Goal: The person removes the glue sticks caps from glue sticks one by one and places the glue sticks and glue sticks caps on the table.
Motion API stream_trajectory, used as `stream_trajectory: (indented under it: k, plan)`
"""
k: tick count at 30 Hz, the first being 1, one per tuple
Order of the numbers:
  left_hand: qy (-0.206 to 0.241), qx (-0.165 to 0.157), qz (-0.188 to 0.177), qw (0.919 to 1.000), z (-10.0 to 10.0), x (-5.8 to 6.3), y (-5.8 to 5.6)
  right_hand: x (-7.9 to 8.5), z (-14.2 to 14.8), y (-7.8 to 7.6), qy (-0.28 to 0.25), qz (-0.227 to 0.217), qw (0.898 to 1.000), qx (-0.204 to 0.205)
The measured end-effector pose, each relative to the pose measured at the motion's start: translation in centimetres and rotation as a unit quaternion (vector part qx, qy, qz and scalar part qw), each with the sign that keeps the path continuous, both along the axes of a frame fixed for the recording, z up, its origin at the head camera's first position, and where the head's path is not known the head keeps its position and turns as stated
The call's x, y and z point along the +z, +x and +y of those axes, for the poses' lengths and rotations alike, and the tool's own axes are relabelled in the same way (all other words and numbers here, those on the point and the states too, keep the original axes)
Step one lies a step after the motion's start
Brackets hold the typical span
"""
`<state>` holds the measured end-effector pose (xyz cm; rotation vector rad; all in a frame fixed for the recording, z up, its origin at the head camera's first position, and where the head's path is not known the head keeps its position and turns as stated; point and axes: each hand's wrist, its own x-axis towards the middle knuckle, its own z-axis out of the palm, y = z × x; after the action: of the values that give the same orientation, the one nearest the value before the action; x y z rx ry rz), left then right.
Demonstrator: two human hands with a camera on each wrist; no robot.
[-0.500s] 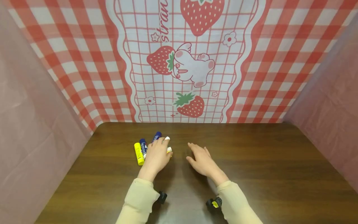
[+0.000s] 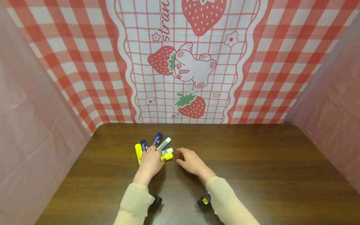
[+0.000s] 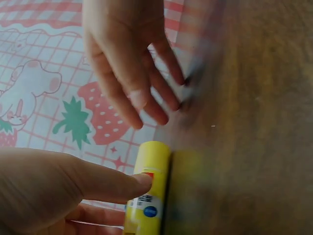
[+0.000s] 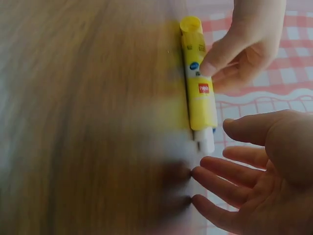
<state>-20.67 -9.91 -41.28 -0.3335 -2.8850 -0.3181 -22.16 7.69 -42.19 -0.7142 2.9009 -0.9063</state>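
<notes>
"Yellow glue stick (image 2: 167, 156): where?"
"Towards the surface's (image 2: 267, 156) far left corner, touched by the left grip (image 2: 150, 162); whether clasped, I can't tell."
"And the right grip (image 2: 193, 162)?"
"Relaxed, fingers spread."

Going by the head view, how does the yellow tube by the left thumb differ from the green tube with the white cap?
The yellow tube has a yellow end, the green tube a white one.
The yellow tube looks thicker than the green tube.
The yellow tube lies more sideways; the green tube slants farther away from the person.
Shared: both lie on the table, partly hidden by the left hand.
</notes>
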Motion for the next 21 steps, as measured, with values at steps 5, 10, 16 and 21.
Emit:
stream_trajectory:
  k: [5, 10, 16, 21]
  plan:
    - [-0.001, 0.001, 0.006, 1.0, 0.4, -0.5, 0.0, -0.3, -0.8, 0.0, -0.007, 0.004, 1.0, 0.02]
    - [-0.013, -0.002, 0.02, 0.9997, 0.9, -1.1, 0.0, -0.6, -0.9, 0.0, -0.025, 0.004, 0.999, 0.022]
    - [-0.026, -0.011, 0.025, 0.9993, 1.1, -1.4, -0.1, -1.4, -0.4, -0.3, -0.077, -0.013, 0.997, 0.019]
    - [-0.025, -0.018, 0.018, 0.9994, 1.2, -1.3, 0.1, -1.6, 0.1, -0.4, -0.115, -0.024, 0.993, 0.024]
